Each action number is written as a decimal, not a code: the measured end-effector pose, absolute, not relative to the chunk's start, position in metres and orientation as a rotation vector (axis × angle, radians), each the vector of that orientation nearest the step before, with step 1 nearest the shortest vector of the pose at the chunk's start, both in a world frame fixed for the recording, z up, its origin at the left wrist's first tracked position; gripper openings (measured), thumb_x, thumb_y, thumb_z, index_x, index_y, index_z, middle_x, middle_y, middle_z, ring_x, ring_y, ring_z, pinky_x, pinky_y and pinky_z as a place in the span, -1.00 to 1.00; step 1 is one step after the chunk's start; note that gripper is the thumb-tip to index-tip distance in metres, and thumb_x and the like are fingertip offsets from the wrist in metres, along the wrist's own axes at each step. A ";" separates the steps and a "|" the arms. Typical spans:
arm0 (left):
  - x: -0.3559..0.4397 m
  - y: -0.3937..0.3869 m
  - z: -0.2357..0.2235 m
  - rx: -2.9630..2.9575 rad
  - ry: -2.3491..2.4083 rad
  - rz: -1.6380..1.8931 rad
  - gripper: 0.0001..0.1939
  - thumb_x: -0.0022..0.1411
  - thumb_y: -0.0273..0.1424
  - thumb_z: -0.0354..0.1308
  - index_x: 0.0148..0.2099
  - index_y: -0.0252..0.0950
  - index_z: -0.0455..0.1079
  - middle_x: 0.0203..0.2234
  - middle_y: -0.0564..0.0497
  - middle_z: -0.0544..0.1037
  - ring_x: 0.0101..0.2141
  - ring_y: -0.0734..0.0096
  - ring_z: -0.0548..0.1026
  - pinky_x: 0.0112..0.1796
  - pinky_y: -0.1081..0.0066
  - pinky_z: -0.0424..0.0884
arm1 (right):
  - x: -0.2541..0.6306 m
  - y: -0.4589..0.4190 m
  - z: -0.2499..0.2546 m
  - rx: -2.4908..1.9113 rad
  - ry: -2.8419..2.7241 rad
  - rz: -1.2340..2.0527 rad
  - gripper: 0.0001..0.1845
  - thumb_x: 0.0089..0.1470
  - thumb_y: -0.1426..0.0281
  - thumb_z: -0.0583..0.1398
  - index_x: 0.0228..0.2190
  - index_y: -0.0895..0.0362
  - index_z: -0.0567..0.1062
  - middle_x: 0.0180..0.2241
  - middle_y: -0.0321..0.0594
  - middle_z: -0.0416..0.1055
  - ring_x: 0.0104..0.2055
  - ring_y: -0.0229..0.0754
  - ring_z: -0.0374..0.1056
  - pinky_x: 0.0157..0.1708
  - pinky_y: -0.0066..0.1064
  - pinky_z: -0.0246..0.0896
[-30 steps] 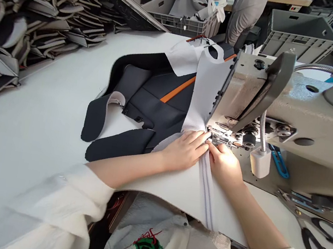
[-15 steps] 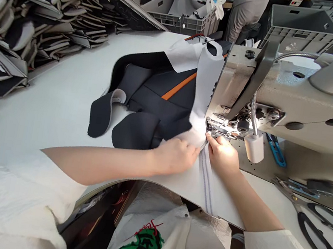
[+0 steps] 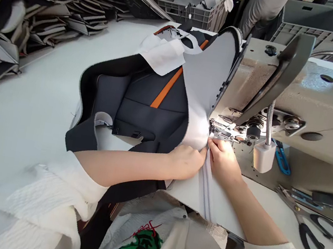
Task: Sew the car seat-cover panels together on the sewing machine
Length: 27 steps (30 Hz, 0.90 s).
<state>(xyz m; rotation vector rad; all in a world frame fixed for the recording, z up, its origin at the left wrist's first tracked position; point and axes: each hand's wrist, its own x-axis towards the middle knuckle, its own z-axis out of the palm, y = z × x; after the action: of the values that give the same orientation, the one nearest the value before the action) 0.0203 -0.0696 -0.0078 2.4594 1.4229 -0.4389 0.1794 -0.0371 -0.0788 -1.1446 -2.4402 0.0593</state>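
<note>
A black fabric cover point(image 3: 143, 112) with an orange stripe and a pale grey backing point(image 3: 203, 84) lies under the head of a sewing machine point(image 3: 251, 87). My left hand point(image 3: 187, 161) is closed on the cover's edge just in front of the presser foot point(image 3: 216, 129). Close beside it, my right hand point(image 3: 224, 157) pinches a long white tape point(image 3: 206, 194) with blue-grey lines at the same spot. The tape runs down over the table edge toward my lap. My fingertips hide exactly where tape and cover meet.
Large scissors point(image 3: 305, 222) and blue thread snips point(image 3: 281, 156) lie to the right. A lamp point(image 3: 263, 156) hangs beside the needle area. Stacked fabric pieces point(image 3: 56, 2) fill the back left. Grey crates point(image 3: 318, 24) and a person's legs point(image 3: 263, 9) are behind the table.
The cover has turned and shifted, its black part moving left and toward me, with more grey backing showing by the machine. Both hands stay near the presser foot; the view has shifted slightly.
</note>
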 end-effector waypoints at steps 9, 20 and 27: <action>0.020 -0.044 -0.013 2.505 1.490 -0.297 -0.41 0.18 -0.51 -0.05 0.26 -0.49 0.05 -0.41 -0.16 0.52 -0.41 0.17 0.49 -0.43 0.31 0.34 | 0.177 -0.028 -0.081 -1.131 -2.430 0.069 -0.56 0.15 0.56 -0.07 0.03 0.34 0.34 -0.09 0.11 0.35 -0.11 0.01 0.22 -0.09 -0.18 0.21; -0.025 -0.096 -0.011 2.863 1.349 -0.171 -0.29 0.11 -0.42 0.03 0.29 -0.38 -0.05 0.10 -0.24 0.21 -0.02 0.07 0.24 -0.11 0.19 0.21 | 0.204 -0.062 -0.060 -0.904 -2.609 0.216 -0.65 0.09 0.60 -0.02 -0.15 0.15 0.43 -0.38 -0.14 0.35 -0.33 -0.12 0.23 -0.33 -0.31 0.18; -0.010 -0.074 -0.009 2.874 1.235 -0.041 -0.64 0.17 -0.47 -0.13 -0.02 -0.43 0.30 -0.40 -0.12 0.38 -0.40 0.28 0.34 -0.44 0.33 0.25 | 0.180 -0.127 -0.033 -0.282 -2.861 0.597 -0.64 0.08 0.61 -0.02 -0.12 0.17 0.42 -0.50 -0.22 0.36 -0.45 -0.20 0.23 -0.41 -0.37 0.11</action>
<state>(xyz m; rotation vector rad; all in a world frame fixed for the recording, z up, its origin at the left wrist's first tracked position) -0.0099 -0.0743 -0.0094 2.8739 1.2350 -0.0408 0.1803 -0.1269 -0.0327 -0.2819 -2.8606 0.5972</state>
